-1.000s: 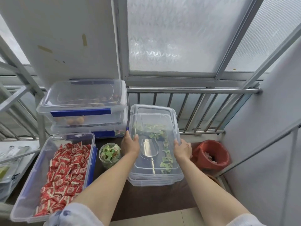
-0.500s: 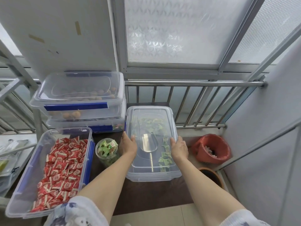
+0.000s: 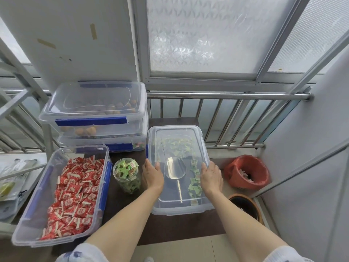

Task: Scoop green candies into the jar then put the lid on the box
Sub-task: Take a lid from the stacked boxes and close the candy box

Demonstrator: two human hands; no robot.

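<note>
Your left hand (image 3: 152,173) and right hand (image 3: 211,174) both lie flat and spread on the clear lid (image 3: 177,148), one on each long edge at the near half, palms pressing down and not wrapped around anything. The lid sits on the box (image 3: 181,209), which lies between your hands and stretches away from them; it looks level, though whether the rim has seated all round cannot be told from here.

To finish this step well, press evenly along both long edges and work from your hands' position out towards the far corners, so the rim goes down all the way round. Then check the clips: the box appears to have latches at its sides, and the blue one just beyond your left hand is mostly hidden, so feel for it, don't trust your eyes alone. Keep the box from sliding on the dark counter (image 3: 181,226) as you push.

Inside, under the lid, lies one metal scoop (image 3: 175,170) between your hands, with the remaining green candies (image 3: 177,145) scattered beyond your fingertips and in a line just inside your right hand; too many to count. Just left of your left hand stands one jar (image 3: 127,175), filled with green candies and uncapped.

Further left is one open bin of red candies (image 3: 74,191). Beyond it, two lidded containers (image 3: 94,114) are stacked. Right of your right hand sits one red bucket (image 3: 247,173).
</note>
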